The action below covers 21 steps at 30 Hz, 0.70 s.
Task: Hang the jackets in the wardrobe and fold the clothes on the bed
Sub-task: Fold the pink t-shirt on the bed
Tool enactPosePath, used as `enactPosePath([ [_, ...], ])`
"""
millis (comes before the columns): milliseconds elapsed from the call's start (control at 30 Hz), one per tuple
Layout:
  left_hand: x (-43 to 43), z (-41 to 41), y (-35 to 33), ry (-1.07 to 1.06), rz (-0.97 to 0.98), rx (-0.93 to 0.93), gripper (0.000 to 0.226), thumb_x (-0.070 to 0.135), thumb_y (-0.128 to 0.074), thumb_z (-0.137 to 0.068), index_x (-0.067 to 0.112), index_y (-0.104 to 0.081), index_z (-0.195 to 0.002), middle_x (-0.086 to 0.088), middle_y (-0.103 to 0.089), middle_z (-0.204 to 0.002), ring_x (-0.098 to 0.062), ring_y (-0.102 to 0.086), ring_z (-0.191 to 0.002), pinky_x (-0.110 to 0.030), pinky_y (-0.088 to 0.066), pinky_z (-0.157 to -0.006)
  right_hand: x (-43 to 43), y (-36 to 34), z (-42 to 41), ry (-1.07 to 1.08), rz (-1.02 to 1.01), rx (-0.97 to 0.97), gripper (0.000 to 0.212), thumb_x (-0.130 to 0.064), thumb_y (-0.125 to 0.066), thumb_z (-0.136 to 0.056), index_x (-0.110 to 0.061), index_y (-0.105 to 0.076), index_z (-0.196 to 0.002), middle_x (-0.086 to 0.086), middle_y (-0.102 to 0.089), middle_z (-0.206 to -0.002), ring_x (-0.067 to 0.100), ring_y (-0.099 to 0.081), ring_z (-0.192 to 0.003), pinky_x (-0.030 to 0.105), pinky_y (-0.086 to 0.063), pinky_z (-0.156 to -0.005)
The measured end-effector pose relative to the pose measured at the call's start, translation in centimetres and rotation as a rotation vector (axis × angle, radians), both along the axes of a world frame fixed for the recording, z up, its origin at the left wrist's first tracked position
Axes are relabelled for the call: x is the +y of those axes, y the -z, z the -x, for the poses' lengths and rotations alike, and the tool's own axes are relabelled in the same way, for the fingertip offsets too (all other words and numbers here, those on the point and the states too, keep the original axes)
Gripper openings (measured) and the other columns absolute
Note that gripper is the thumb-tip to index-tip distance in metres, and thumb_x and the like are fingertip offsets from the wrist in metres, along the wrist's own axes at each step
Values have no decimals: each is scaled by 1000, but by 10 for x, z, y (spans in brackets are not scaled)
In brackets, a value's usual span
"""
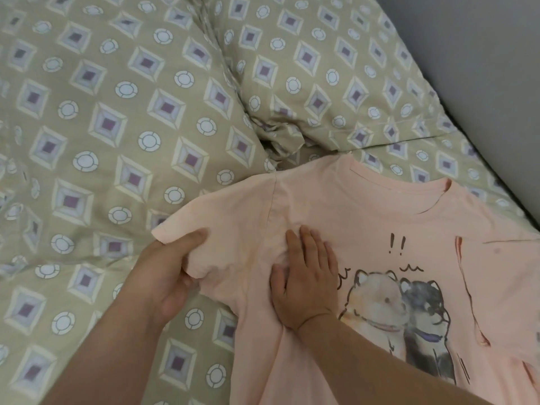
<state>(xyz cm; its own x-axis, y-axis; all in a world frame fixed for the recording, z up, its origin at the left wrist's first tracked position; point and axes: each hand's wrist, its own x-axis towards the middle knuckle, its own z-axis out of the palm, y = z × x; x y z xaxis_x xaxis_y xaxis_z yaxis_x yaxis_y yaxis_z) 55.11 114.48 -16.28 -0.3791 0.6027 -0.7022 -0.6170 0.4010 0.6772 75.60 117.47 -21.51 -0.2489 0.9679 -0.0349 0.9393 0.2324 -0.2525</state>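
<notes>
On patterned bedding (pixel 117 141), near pillow (pixel 321 68): gripping sleeve (pixel 204 229) of face-up pink dog-print T-shirt (pixel 350 214) with left hand (pixel 169 282); pressing chest with flat right hand (pixel 306 279). Risking crooked, bunched fold, soft bedding giving underneath.

A home bedroom: patterned bed (pixel 117 147) with pillow (pixel 321 68).

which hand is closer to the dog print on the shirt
Right. The right hand lies flat on the pink shirt just beside the dog print; the left hand grips the sleeve, farther off.
</notes>
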Motion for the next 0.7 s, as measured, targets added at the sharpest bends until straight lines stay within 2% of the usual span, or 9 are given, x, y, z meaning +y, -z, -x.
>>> enactPosePath([
  [67, -2, -1, 0, 79, -41, 22, 48, 12, -77, -66, 15, -70, -113, -5, -76, -104, -19, -75, -90, -35, -60, -69, 0, 0, -1, -2, 7, 6, 65, -42, -38, -87, -12, -51, -143, 14, -48, -150, 31, -41, -141, 44, -14, -119],
  [100, -4, -1, -1, 96, -63, 55, 50, 13, -78, -64, 14, -70, -113, -5, -77, -101, -18, -75, -87, -32, -59, -66, 0, 0, -1, -1, 11, 8, 65, -43, -37, -87, -13, -50, -144, 14, -47, -150, 31, -40, -142, 43, -13, -119],
  [167, -6, -2, -3, 103, -89, 150, 40, 11, -79, -66, 15, -73, -106, -4, -78, -96, -16, -75, -80, -26, -57, -59, -1, 0, -2, 1, 26, 15, 66, -44, -35, -87, -14, -48, -145, 13, -46, -151, 31, -39, -143, 42, -10, -120],
  [233, -7, -2, -5, 128, -85, 331, 24, 8, -78, -75, 18, -75, -96, 0, -78, -90, -14, -74, -78, -27, -57, -61, -1, -1, -2, -2, 34, 23, 67, -45, -34, -87, -14, -47, -146, 13, -44, -152, 30, -37, -144, 40, -7, -120],
  [333, -9, 3, -7, 131, -147, 425, 18, 13, -75, -81, 15, -73, -99, 3, -75, -78, -14, -69, -66, -27, -51, -58, -2, -2, -4, -21, 44, 35, 70, -48, -29, -88, -17, -43, -149, 10, -39, -156, 27, -30, -147, 37, -1, -121],
  [433, -6, 13, -8, 139, -184, 431, 25, 25, -72, -76, 17, -72, -100, -7, -74, -93, -26, -63, -84, -39, -48, -70, -3, -1, -6, -35, 30, 81, 73, -52, -27, -87, -18, -41, -149, 9, -36, -158, 25, -26, -148, 35, 2, -120],
  [567, -1, 21, -7, 288, -264, 319, 35, 28, -76, -73, 17, -68, -106, -1, -72, -84, -16, -63, -64, -22, -41, -44, -1, -4, -8, -48, 68, 136, 73, -54, -27, -86, -21, -35, -152, 5, -28, -162, 20, -17, -150, 31, 7, -120],
  [600, -1, 17, -9, 385, -244, 311, 38, 27, -79, -69, 17, -69, -104, -2, -74, -86, -15, -66, -65, -22, -45, -48, 0, -4, -9, -53, 99, 139, 72, -54, -28, -88, -23, -32, -153, 3, -23, -164, 18, -14, -151, 31, 8, -120],
  [700, 0, 4, -7, 558, -113, 401, 49, 15, -92, -58, 13, -73, -103, -8, -77, -99, -23, -74, -87, -34, -55, -77, 9, -10, -16, -110, 227, 132, 64, -51, -33, -97, -27, -22, -156, -1, -9, -167, 15, -2, -153, 35, 6, -123],
])
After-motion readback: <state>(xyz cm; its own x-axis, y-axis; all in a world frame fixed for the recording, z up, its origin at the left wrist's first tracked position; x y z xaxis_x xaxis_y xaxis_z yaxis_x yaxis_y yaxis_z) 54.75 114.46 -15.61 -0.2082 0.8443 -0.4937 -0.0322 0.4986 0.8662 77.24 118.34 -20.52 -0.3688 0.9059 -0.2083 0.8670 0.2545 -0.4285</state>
